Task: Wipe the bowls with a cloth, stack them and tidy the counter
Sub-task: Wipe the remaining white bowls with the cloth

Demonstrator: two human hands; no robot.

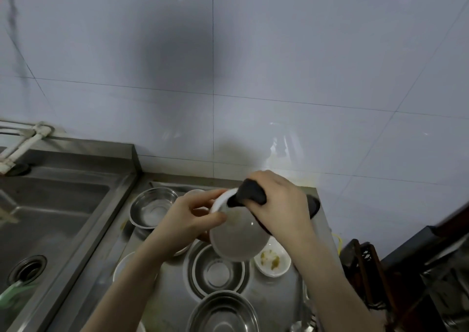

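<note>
My left hand (195, 217) grips the rim of a white bowl (236, 238), tilted above the steel counter (157, 293). My right hand (279, 205) holds a dark cloth (251, 194) pressed over the bowl's far rim. Below lie a steel bowl set in a white plate (215, 270), another steel bowl (223, 314) at the front, a steel bowl (152, 207) at the back left, and a small white dish with yellow food bits (272, 260). A white bowl (124, 268) is partly hidden under my left forearm.
A steel sink (50, 217) with a drain (28, 270) lies to the left, white pipes (22, 141) behind it. A dark pan edge (314, 205) shows behind my right hand. Dark racks and utensils (380, 268) crowd the right. A tiled wall (228, 78) backs the counter.
</note>
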